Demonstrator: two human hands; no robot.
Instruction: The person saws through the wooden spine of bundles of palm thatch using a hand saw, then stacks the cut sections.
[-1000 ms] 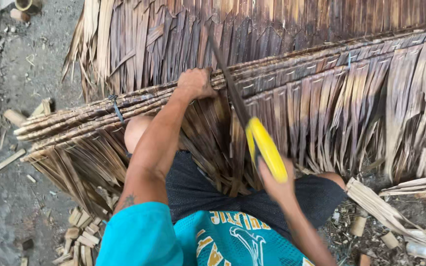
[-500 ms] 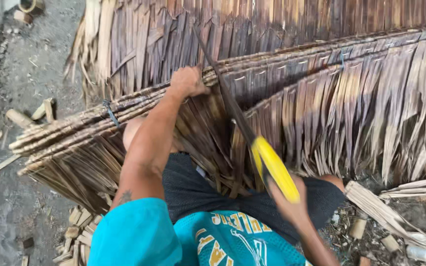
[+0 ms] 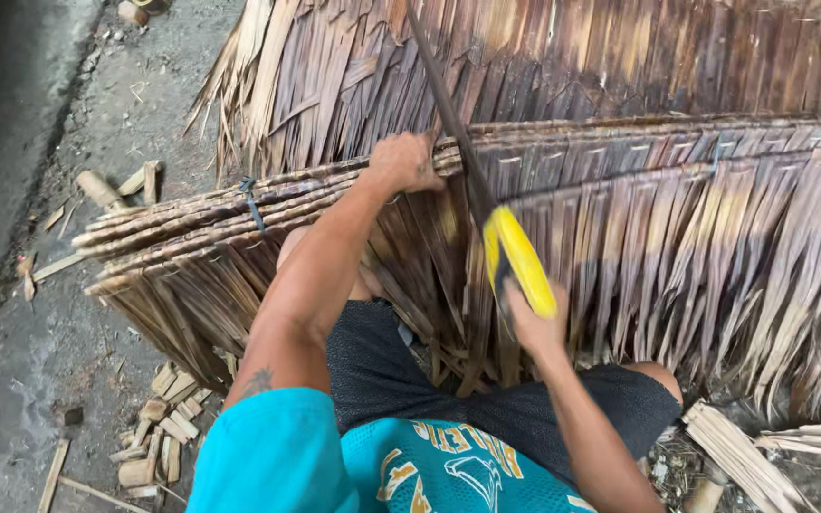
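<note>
One yellow-handled saw (image 3: 515, 256), two hands, two stacked thatch panels (image 3: 715, 199).

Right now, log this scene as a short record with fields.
Left hand: left hand grips the stacked dried-leaf thatch panels at their bound top edge
Right hand: right hand holds the yellow-handled saw
Saw blade: angled up across the panels beside the left hand
Ground: cut wood offcuts on the ground at lower left

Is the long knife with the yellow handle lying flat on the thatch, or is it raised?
Raised. The right hand holds the knife by its yellow handle, blade slanting up across the thatch panels; the left hand grips their edge.
</note>
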